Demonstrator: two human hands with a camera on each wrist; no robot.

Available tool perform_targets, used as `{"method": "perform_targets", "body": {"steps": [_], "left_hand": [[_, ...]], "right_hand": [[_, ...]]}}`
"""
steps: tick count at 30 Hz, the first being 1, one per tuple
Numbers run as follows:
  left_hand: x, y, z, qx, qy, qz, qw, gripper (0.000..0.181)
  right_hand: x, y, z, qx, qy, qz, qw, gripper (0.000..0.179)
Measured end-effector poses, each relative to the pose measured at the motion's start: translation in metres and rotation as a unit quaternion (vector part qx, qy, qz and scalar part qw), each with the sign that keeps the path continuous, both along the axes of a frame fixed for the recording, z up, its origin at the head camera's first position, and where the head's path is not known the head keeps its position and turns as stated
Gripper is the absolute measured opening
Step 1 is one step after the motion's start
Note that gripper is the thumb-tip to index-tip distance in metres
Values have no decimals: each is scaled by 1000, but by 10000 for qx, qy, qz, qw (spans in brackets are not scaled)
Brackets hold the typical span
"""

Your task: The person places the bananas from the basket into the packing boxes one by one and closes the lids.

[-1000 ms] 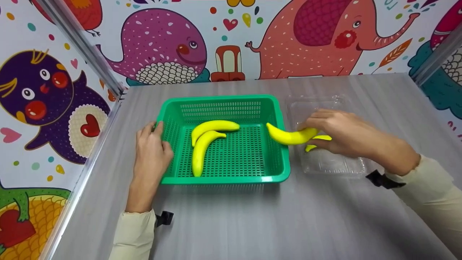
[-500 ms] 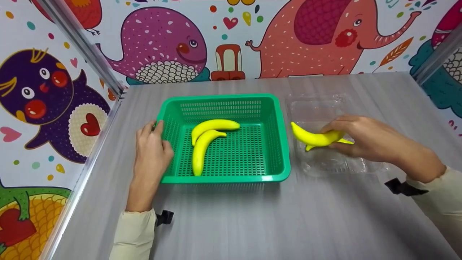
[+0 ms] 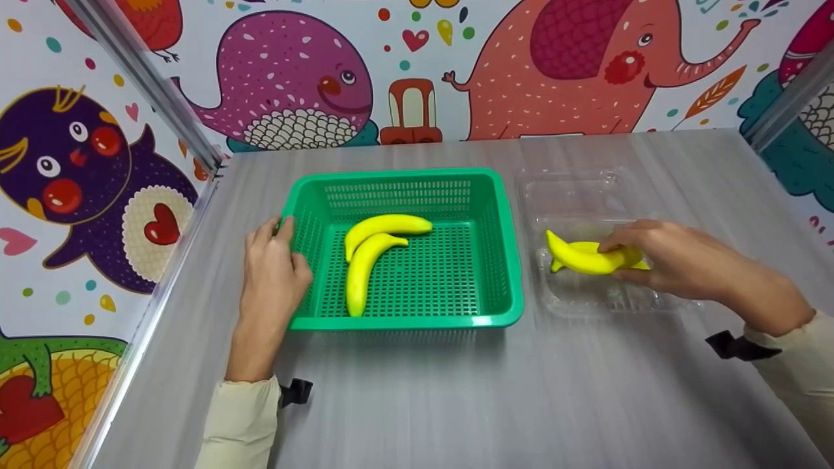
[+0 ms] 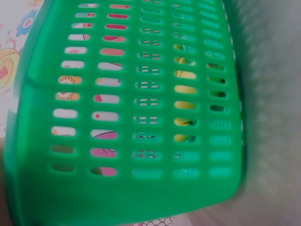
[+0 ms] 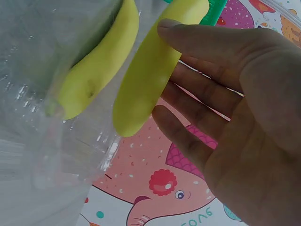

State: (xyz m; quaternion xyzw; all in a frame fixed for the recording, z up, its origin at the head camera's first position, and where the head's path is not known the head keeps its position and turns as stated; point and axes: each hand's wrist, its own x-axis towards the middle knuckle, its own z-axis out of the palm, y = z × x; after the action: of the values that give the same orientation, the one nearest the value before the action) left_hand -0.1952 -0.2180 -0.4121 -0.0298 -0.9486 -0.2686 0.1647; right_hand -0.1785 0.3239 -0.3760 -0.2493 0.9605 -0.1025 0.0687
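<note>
My right hand [image 3: 684,264] pinches a yellow banana [image 3: 586,260] between thumb and fingers, low over a clear plastic container [image 3: 573,192]. Below it, in the right wrist view, another banana [image 5: 103,59] lies inside the container. My left hand [image 3: 273,273] grips the left rim of a green plastic basket [image 3: 404,322], thumb toward the inside. Two bananas rest on the basket's slotted floor: one banana [image 3: 394,225] toward the back, the other banana [image 3: 362,277] curving forward against it. Through the basket wall the left wrist view shows bits of yellow.
The basket and the container stand side by side on a grey wood-grain table [image 3: 417,404]. Walls with cartoon animals [image 3: 300,78] close off the back and sides. A metal post [image 3: 150,85] marks the back left corner.
My right hand has carried its banana rightward, away from the basket's right rim, and lower over the container. The left hand and the bananas in the basket stay put.
</note>
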Motion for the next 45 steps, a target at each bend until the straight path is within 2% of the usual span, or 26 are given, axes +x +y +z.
{"method": "perform_targets", "body": {"steps": [16,27,37,45], "left_hand": [[2,0,2,182,122,-14,9998,55],[0,0,2,105,159,-22,9998,53],[1,1,3,93,79,14,9999,52],[1,2,2,116,111,-16,9999,52]], "right_hand": [[1,2,-11,116,-126,177,9997,40],[5,2,-13,307,-308,47,9990,42],[5,1,-15,283,-623,-21,9977,40],[2,3,-19,284,-835,96,9961,35]]}}
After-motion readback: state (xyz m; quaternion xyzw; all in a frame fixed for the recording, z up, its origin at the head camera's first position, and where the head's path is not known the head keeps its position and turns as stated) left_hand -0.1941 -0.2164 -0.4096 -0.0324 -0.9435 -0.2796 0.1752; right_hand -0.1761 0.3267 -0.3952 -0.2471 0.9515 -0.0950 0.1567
